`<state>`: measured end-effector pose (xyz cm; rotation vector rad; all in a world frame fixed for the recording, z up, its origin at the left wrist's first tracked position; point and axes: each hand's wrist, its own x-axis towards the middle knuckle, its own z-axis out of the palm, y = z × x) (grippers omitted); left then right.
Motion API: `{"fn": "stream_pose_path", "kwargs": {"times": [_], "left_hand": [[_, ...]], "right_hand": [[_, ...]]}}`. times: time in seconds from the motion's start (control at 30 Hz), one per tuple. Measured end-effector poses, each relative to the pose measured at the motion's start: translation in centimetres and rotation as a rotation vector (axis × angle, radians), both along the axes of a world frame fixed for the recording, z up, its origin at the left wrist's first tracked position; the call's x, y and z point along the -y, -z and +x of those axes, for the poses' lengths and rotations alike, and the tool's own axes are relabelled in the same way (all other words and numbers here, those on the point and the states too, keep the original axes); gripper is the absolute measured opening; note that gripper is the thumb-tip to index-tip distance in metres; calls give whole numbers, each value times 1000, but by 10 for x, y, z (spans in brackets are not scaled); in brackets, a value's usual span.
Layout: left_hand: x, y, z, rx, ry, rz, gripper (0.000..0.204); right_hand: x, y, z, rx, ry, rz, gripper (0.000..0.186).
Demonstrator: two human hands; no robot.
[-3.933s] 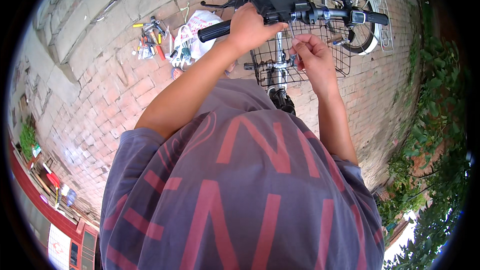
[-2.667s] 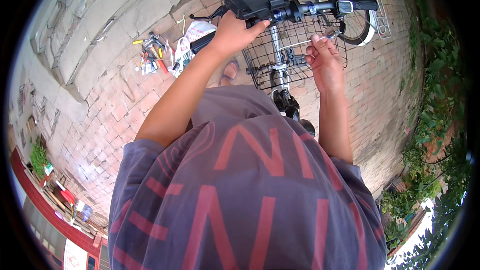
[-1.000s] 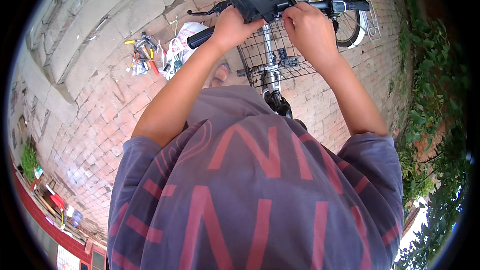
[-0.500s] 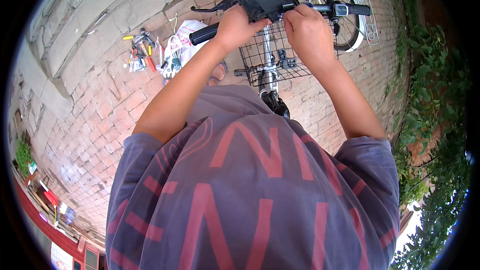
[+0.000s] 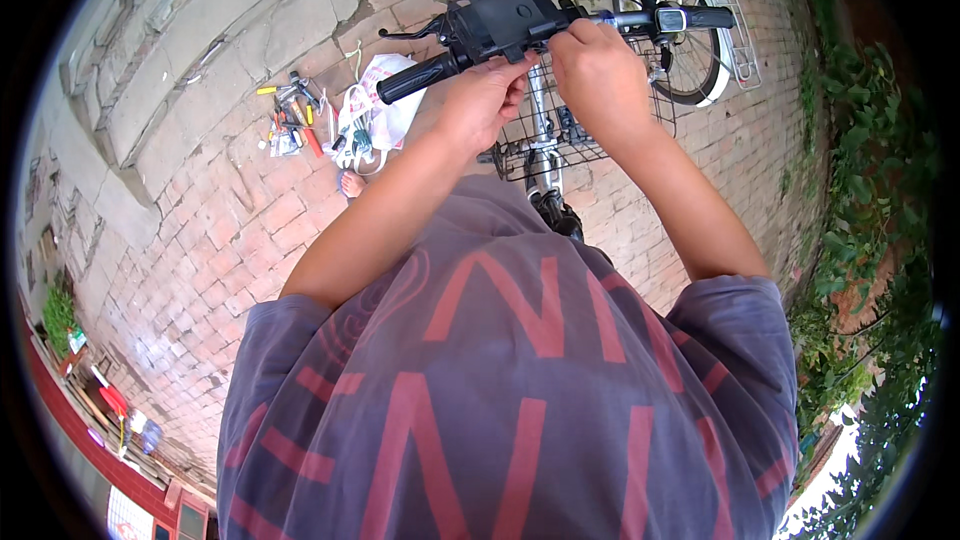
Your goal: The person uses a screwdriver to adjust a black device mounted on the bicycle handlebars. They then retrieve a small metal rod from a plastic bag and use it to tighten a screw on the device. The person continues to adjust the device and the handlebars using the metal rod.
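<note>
A flat black holder, like a phone mount (image 5: 512, 22), sits on the bicycle's handlebar (image 5: 632, 20). Right below its near edge is my left hand (image 5: 478, 108), thumb and forefinger drawn together and the other fingers curled; anything between them is too small to make out. My right hand (image 5: 602, 78) is closed in a pinch at the holder's lower right corner, and its knuckles hide what the fingertips grip. To the left of the holder are a black rubber grip (image 5: 418, 78) and a brake lever (image 5: 412, 32). A small square display (image 5: 672, 20) sits beside the right grip (image 5: 710, 18).
Under the handlebar hangs a wire basket (image 5: 590, 145). On the brick paving at left lie several hand tools (image 5: 293, 112) beside a white plastic bag (image 5: 385, 105). A second, white bicycle (image 5: 715, 50) stands at the far right, and leafy plants (image 5: 860, 170) line the right side.
My left hand has come off the holder's left side and moved down to its near edge. The right hand has shifted slightly left and stays pinched. The handlebar's left end has swung slightly nearer.
</note>
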<state>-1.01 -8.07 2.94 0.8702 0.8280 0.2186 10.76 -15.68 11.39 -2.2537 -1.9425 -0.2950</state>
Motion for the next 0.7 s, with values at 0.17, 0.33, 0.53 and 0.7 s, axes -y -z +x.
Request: {"fn": "stream_pose_path", "kwargs": {"times": [0.17, 0.33, 0.53, 0.7], "left_hand": [[0, 0, 18, 319, -166, -910, 17], [-3, 14, 19, 526, -162, -1168, 19], [3, 9, 23, 671, -178, -1110, 15], [12, 21, 22, 747, -235, -1197, 15]], "right_hand": [[-5, -6, -10, 76, -49, -80, 11], [-3, -21, -19, -376, 103, -67, 17], [5, 3, -31, -1298, 385, 290, 14], [-8, -8, -32, -1119, 453, 309, 17]]}}
